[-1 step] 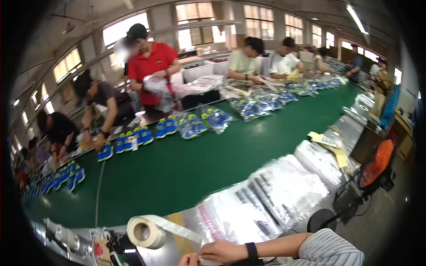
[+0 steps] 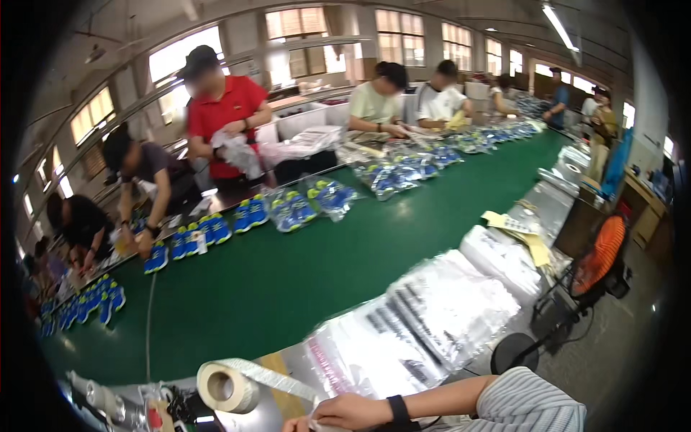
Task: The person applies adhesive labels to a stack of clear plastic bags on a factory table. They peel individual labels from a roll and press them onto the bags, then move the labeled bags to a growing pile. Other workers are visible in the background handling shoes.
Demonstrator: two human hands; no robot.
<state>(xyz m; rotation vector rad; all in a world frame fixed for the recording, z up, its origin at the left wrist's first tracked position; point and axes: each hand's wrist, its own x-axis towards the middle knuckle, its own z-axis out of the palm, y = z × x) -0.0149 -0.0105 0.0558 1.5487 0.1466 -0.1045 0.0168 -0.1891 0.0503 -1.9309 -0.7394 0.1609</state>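
At the lower edge, my right hand (image 2: 349,412), with a black band at the wrist, is closed on the end of a white label strip (image 2: 281,379). That strip runs down from a label roll (image 2: 224,387) standing to the left. My left hand (image 2: 295,424) is close beside the right one, mostly cut off by the frame; its fingers look closed, and what they hold is hidden. A bit of white shows between the hands. Clear plastic bags (image 2: 410,327) with dark print lie in flat stacks just beyond my right forearm.
A green conveyor belt (image 2: 281,299) crosses in front. Along its far side are blue shoes (image 2: 252,212), some in clear bags (image 2: 392,176). Several people work there, one in a red shirt (image 2: 227,111). An orange fan (image 2: 599,252) stands at right, near yellow paper sheets (image 2: 518,234).
The whole scene has shifted slightly left in the view. My hands stay together at the label strip, with little visible movement.
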